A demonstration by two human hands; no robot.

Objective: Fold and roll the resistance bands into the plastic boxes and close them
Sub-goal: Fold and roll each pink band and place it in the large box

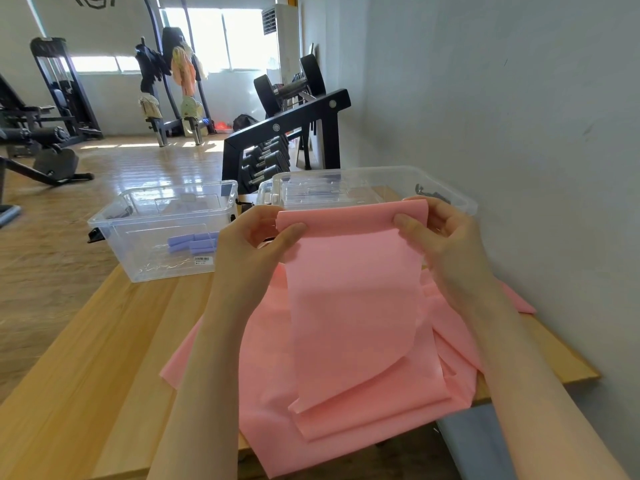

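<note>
A pink resistance band (353,306) hangs doubled over from both my hands above the table, its lower part piled in loose folds on the wood. My left hand (256,237) pinches the fold's left top corner. My right hand (440,230) pinches the right top corner. A clear plastic box (114,223) stands open at the left and holds rolled purple bands (194,242). Behind the pink band sits a second clear box (460,199), partly hidden by the band, with purple rolls dimly visible inside.
The wooden table (86,358) runs along a grey wall (519,116) on the right. A black dumbbell rack (287,133) stands just behind the boxes. Gym machines (59,98) line the far side of the room.
</note>
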